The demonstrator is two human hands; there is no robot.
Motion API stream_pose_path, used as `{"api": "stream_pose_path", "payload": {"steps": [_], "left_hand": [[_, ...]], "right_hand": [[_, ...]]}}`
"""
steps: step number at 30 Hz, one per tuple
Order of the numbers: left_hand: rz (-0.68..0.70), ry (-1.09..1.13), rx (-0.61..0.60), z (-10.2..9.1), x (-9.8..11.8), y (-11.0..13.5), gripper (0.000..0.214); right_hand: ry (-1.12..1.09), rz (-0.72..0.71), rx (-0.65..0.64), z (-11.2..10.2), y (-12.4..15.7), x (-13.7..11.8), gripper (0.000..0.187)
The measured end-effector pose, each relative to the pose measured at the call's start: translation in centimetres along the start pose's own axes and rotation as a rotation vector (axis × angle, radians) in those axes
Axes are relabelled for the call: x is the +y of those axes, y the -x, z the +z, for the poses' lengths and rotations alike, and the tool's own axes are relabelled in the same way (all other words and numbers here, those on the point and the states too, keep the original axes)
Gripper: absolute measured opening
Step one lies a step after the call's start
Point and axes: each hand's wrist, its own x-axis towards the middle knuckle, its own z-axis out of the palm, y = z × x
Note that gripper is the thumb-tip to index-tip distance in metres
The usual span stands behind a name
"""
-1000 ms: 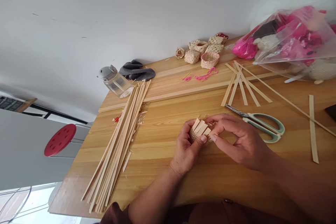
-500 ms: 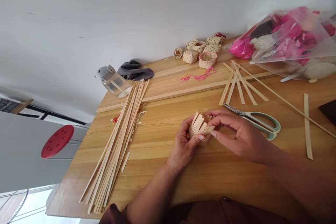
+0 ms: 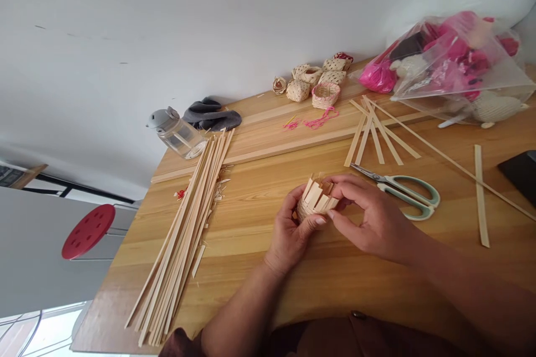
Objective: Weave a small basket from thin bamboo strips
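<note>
A small woven basket [image 3: 315, 199] of pale flat strips, its upright strip ends standing up around the rim, is held above the table. My left hand [image 3: 295, 223] is wrapped round its left side, the thumb pressed on the front. On the right side, my right hand [image 3: 368, 215] pinches the rim strips between thumb and fingers; part of the basket is hidden behind those fingers. Just beyond my right hand lie scissors [image 3: 402, 192] with pale green handles. Several short flat strips [image 3: 379, 131] fan out on the table behind the scissors.
Long strips [image 3: 184, 240] lie in a bundle at the left, near a clear bottle [image 3: 180, 134] and a dark cloth [image 3: 213, 114]. Several small woven baskets [image 3: 325, 95] stand by the wall. A clear plastic bag [image 3: 456, 67] with pink things sits at the back right.
The view has shifted slightly, so most things sit a little further left. Both hands still hold the basket; the right fingers have shifted only slightly at its rim.
</note>
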Motion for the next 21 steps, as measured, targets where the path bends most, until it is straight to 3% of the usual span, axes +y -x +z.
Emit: {"api": "stream_pose_path", "payload": {"steps": [9,21], "left_hand": [[0.032,-0.053,0.023,0.09,0.10,0.03,0.065],[0.024,0.032,0.001,-0.15,0.05,-0.26,0.063]], "right_hand": [[-0.114,0.078,0.053,0.61,0.07,-0.93,0.020],[-0.088,0.098,0.002,0.28,0.10,-0.11,0.018]]}}
